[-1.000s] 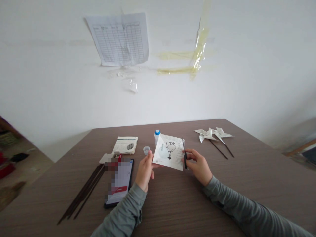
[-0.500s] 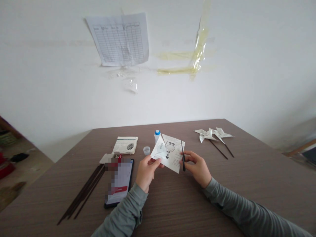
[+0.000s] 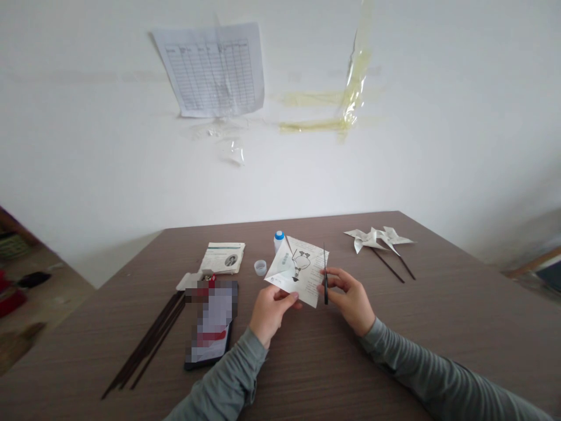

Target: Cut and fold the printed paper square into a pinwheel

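Above the table, a square sheet of printed paper (image 3: 307,272) with a round line drawing is pinched at its lower edge by my left hand (image 3: 272,310). A slit shows near its upper left edge. In my right hand (image 3: 348,292) is a pair of scissors (image 3: 325,275) with black handles, its blades pointing up beside the paper's right corner. The fingers of the right hand are at that corner too; whether they also grip the paper I cannot tell. Behind the paper stands a white bottle with a blue top (image 3: 279,237), partly hidden. A clear cap (image 3: 260,268) lies left of it.
Two paper pinwheels (image 3: 372,238) on dark sticks lie at the back right. On the left are a stack of printed paper squares (image 3: 222,258), a bundle of dark sticks (image 3: 149,339) and a phone (image 3: 213,327). A white wall (image 3: 307,181) rises behind the table.
My left hand has slid right along the paper's lower edge, leaving the left corner uncovered. The scissors have turned slightly more upright; the right hand has barely moved.
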Demonstrator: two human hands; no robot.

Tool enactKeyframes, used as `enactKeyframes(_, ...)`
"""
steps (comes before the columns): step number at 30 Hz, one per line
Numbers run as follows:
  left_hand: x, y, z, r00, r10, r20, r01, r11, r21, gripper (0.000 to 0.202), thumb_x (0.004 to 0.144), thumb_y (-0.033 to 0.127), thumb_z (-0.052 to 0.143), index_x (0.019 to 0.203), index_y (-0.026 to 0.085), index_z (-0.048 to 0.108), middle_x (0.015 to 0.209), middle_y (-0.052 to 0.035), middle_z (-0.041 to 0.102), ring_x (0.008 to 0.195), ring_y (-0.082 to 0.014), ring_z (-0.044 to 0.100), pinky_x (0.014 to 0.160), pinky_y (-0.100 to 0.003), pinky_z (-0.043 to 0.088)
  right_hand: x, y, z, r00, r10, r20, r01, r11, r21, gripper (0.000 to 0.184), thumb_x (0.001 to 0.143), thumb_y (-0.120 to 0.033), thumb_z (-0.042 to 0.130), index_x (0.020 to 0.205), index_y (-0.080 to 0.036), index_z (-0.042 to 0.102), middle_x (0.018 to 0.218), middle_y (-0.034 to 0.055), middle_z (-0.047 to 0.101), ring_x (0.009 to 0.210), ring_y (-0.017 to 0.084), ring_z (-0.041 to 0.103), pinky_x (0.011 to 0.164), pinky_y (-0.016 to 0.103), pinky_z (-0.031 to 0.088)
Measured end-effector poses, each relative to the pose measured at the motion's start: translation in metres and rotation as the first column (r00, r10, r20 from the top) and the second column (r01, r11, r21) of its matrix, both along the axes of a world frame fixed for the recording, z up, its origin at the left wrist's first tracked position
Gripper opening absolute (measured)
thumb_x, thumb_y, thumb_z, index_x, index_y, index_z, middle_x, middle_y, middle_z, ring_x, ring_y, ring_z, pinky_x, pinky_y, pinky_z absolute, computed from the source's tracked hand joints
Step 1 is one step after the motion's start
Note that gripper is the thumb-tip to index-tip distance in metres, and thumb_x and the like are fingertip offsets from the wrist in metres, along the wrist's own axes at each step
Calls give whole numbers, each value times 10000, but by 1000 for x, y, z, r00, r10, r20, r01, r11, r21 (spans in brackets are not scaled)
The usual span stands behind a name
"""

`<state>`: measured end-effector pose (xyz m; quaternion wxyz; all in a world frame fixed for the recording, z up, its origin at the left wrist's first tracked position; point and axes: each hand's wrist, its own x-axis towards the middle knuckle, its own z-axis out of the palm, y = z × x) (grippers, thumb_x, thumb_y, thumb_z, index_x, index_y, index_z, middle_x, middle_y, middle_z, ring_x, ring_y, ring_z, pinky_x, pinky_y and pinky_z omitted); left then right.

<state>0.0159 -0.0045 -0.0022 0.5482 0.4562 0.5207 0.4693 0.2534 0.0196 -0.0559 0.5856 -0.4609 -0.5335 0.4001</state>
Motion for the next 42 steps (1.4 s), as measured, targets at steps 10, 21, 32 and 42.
enactKeyframes(10, 11, -6, 0, 995, 62, 73, -60, 998, -19, 262, 746, 277, 1042, 957, 222, 896, 839, -75, 940, 743, -281, 906, 394, -197, 319, -6, -4, -1, 999, -13, -40, 13, 1000, -8, 611, 813, -676, 1119, 1187, -228, 936, 849, 50, 897, 805, 308, 839, 913, 500, 715)
enactKeyframes(21, 8, -4, 2, 996, 84, 38, -85, 996, 22, 263, 745, 326, 1021, 914, 214, 854, 871, -102, 938, 835, -320, 932, 401, -197, 313, -7, -4, 1, 999, 15, -35, -16, 999, -38, 663, 779, -670, 1127, 1210, -213, 916, 805, 25, 862, 816, 314, 833, 879, 482, 702)
enactKeyframes(32, 4, -1, 9, 982, 189, 15, -190, 980, 58, 118, 807, 224, 948, 891, 222, 865, 835, -78, 926, 735, -268, 888, 393, -195, 319, -3, -4, 1, 999, 42, 7, -41, 997, -65, 552, 822, -551, 1013, 1260, -216, 986, 796, 12, 833, 776, 267, 762, 852, 444, 672)
enactKeyframes(42, -5, 2, 9, 972, 235, 3, -234, 966, 108, 137, 830, 249, 968, 896, 226, 850, 882, -113, 933, 863, -316, 947, 409, -188, 353, -1, -9, 0, 985, 117, 125, -104, 989, -100, 636, 908, -676, 929, 1335, -212, 1005, 877, 61, 882, 889, 316, 828, 891, 470, 711)
